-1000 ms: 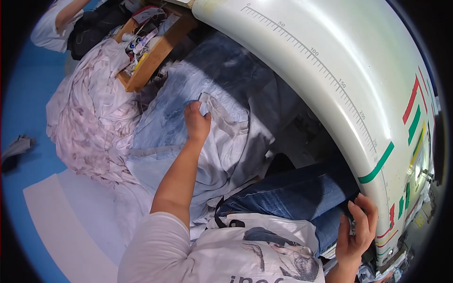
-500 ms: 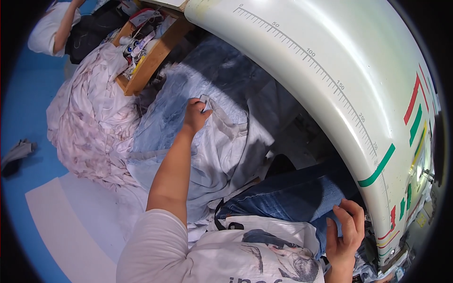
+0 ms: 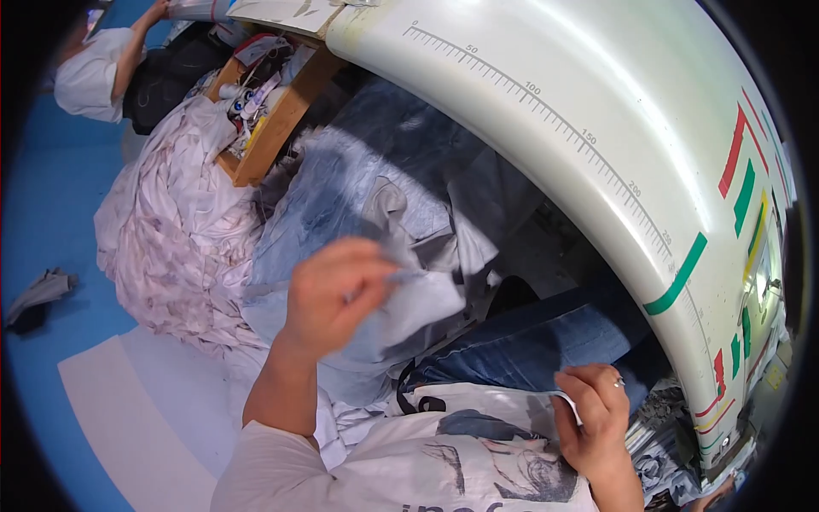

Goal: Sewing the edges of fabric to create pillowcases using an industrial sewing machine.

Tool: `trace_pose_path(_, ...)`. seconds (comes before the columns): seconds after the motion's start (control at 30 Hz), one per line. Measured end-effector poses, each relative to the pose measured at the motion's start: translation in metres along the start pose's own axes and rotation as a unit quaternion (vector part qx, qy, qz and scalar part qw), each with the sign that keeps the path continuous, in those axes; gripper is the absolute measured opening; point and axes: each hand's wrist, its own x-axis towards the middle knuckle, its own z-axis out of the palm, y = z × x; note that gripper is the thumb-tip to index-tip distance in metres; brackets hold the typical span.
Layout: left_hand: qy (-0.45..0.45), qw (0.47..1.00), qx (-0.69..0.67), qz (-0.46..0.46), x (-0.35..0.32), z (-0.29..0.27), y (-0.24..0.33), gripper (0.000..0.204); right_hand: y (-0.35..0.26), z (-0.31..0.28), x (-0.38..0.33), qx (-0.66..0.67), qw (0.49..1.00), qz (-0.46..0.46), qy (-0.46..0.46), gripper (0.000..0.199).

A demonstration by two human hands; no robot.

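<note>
And here is the left hand (image 3: pixel 322 294), out over the lap-side heap, thumb and fingers drawn together in a pinch, the tips blurred but pale cloth (image 3: pixel 428 303) running straight out from between them! There's a small gap behind the pinch, between the thumb and the curled forefinger, while the fingertips themselves close on the fabric's edge; how much of it they have, the blur won't tell. The pale cloth spreads to the right of that hand, in front of the person, just above the jeans (image 3: pixel 529 341) and against the bluish fabric (image 3: pixel 316 205) draped beyond. Over to the right hand (image 3: pixel 599 418), a ring on one finger: it's loosely curled beside the white shirt (image 3: pixel 384 465), thumb tip and fingertips apart, and nothing can be made out in its grip; whether it brushes the shirt, you cannot tell. Beyond the left hand, a pinkish-white pile of cloth (image 3: pixel 171 230) slumps beside a wooden drawer (image 3: pixel 288 119), and the white worktop (image 3: pixel 529 51), with its printed scale, curves along the right.
</note>
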Motion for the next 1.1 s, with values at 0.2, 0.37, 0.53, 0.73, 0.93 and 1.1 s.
trace_pose_path(0.2,0.051,0.998,0.006,-0.027,-0.005,-0.001,0.007,0.014,-0.008,0.015,0.010,0.016,0.998,-0.063,-0.001,0.034)
trace_pose_path(0.37,0.073,0.996,0.017,-0.040,-0.005,-0.001,0.014,0.012,-0.008,0.021,-0.001,0.031,0.998,-0.057,0.009,0.033)
trace_pose_path(0.53,0.063,0.993,-0.049,-0.086,-0.014,-0.001,0.011,0.013,-0.004,0.028,-0.002,0.043,0.998,-0.052,0.008,0.033)
trace_pose_path(0.73,-0.004,0.992,-0.104,-0.077,-0.015,0.004,0.035,0.016,-0.020,0.035,0.053,0.124,0.986,-0.098,0.051,0.039)
trace_pose_path(0.93,-0.057,0.996,-0.074,0.013,-0.018,0.011,0.055,0.012,-0.018,0.061,0.107,0.378,0.922,-0.061,-0.053,0.024)
trace_pose_path(1.1,-0.094,0.985,-0.142,-0.010,-0.023,0.021,0.053,0.010,-0.015,0.053,0.090,0.352,0.931,0.002,-0.096,0.008)
